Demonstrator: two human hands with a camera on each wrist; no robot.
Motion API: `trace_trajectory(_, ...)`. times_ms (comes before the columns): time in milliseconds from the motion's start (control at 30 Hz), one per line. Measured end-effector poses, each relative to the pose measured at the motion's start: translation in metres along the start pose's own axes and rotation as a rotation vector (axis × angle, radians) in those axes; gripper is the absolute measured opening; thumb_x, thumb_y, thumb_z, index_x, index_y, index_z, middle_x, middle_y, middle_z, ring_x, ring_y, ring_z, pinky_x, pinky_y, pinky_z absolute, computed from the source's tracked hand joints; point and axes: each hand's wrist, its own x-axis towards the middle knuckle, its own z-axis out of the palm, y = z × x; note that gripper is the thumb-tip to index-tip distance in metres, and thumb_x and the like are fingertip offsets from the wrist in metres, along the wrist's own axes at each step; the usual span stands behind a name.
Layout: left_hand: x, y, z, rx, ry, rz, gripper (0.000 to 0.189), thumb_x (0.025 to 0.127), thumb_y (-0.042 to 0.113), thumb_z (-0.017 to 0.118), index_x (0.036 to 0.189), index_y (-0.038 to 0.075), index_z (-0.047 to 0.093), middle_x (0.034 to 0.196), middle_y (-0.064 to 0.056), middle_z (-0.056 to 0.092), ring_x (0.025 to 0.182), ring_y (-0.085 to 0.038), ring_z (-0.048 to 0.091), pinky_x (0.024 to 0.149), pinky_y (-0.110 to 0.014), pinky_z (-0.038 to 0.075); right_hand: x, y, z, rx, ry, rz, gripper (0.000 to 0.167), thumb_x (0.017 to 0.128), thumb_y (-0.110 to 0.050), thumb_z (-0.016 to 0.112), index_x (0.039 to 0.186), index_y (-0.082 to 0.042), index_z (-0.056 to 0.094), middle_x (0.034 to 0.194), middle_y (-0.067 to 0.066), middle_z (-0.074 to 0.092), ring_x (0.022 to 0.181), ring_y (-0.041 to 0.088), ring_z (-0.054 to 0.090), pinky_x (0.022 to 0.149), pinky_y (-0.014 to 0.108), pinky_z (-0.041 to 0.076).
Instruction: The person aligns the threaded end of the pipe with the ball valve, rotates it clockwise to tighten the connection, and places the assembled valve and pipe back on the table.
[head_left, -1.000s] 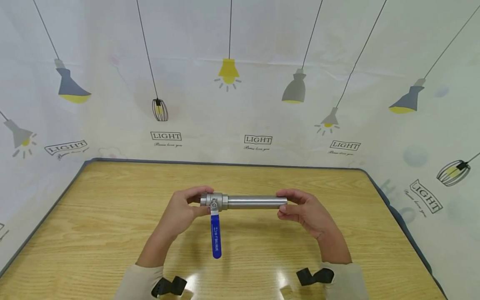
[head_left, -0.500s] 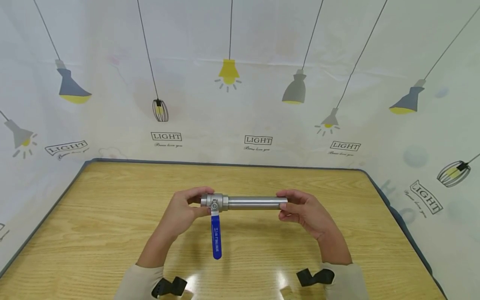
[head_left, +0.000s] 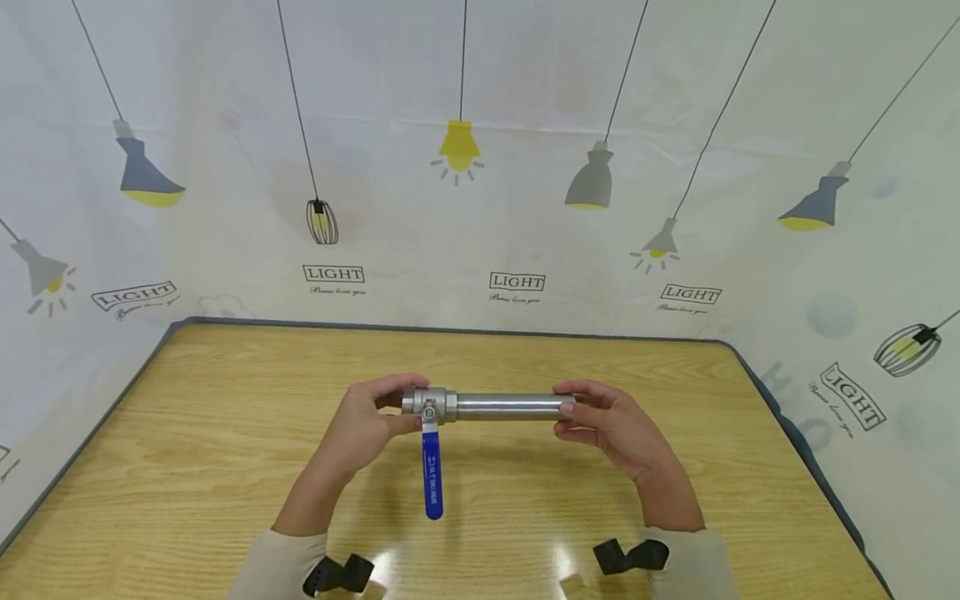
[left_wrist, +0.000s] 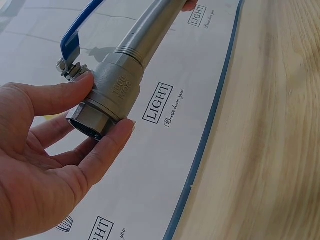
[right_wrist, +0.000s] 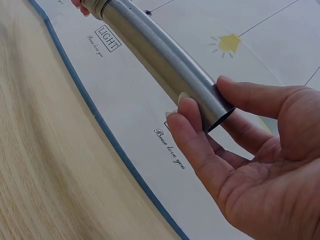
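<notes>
A steel ball valve (head_left: 428, 403) with a blue lever handle (head_left: 432, 475) is joined to a straight steel pipe (head_left: 513, 406). The two form one level piece above the table, and the lever points toward the person. My left hand (head_left: 366, 423) pinches the valve body at its outer end, thumb on the near side and fingers on the far side. In the left wrist view the valve's hex end (left_wrist: 91, 120) shows an open bore. My right hand (right_wrist: 265, 155) grips the pipe's free end between thumb and fingers. Threads show where pipe meets valve.
A wood-grain table (head_left: 225, 400) lies under both hands. Around it, a dark blue edge strip (head_left: 450, 331) meets white wall sheeting (head_left: 420, 233) printed with lamps and LIGHT labels. Each sleeve bears a black strap (head_left: 337, 575) at the wrist.
The right fingers shift slightly on the pipe's end. Valve, pipe and left hand stay almost in place.
</notes>
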Motion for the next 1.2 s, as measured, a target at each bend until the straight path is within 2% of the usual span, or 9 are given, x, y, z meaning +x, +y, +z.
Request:
trace_trajectory(300, 0.0008, -0.0018, 0.0003, -0.006, -0.002, 0.002, 0.040, 0.082, -0.005, 0.071, 0.118, 0.011, 0.068, 0.116, -0.011, 0.064, 0.104, -0.027, 0.058, 0.083, -0.035, 0.054, -0.0018, -0.0023, 0.0007, -0.036, -0.020, 0.010, 0.033, 0.084, 0.002, 0.071, 0.115, -0.008, 0.064, 0.110, 0.007, 0.059, 0.094, 0.019, 0.065, 0.084, 0.035, 0.056)
trace_trajectory(400, 0.0008, -0.0021, 0.0004, -0.006, -0.003, -0.001, 0.040, 0.082, -0.005, 0.071, 0.119, 0.011, 0.068, 0.117, -0.011, 0.063, 0.104, -0.027, 0.058, 0.083, -0.035, 0.054, -0.0025, -0.0023, 0.0005, -0.046, -0.032, 0.004, 0.035, 0.082, 0.005, 0.071, 0.113, -0.011, 0.065, 0.112, 0.006, 0.059, 0.093, 0.017, 0.065, 0.083, 0.034, 0.056)
trace_trajectory(700, 0.0007, -0.0008, 0.0005, -0.002, 0.001, -0.002, 0.040, 0.082, -0.005, 0.070, 0.118, 0.011, 0.068, 0.116, -0.012, 0.063, 0.103, -0.027, 0.057, 0.082, -0.035, 0.054, -0.0019, 0.0003, -0.0005, -0.038, -0.061, -0.030, 0.033, 0.083, 0.008, 0.068, 0.110, -0.012, 0.066, 0.111, 0.005, 0.059, 0.087, 0.016, 0.067, 0.082, 0.033, 0.056)
trace_trajectory(1000, 0.0005, -0.0006, 0.0008, -0.017, -0.009, -0.009, 0.041, 0.082, -0.004, 0.071, 0.119, 0.011, 0.067, 0.117, -0.011, 0.063, 0.105, -0.027, 0.058, 0.083, -0.036, 0.054, -0.0022, -0.0014, 0.0006, -0.016, -0.047, -0.016, 0.029, 0.085, 0.006, 0.068, 0.107, -0.013, 0.067, 0.109, 0.004, 0.059, 0.097, 0.019, 0.065, 0.083, 0.035, 0.056)
trace_trajectory(1200, 0.0001, -0.0004, 0.0010, -0.019, -0.008, -0.009, 0.041, 0.082, -0.004, 0.070, 0.120, 0.011, 0.067, 0.117, -0.011, 0.063, 0.105, -0.027, 0.058, 0.083, -0.036, 0.054, -0.0029, -0.0029, 0.0005, -0.013, -0.041, -0.008, 0.025, 0.087, 0.001, 0.068, 0.109, -0.012, 0.066, 0.109, 0.005, 0.058, 0.094, 0.019, 0.066, 0.084, 0.034, 0.056)
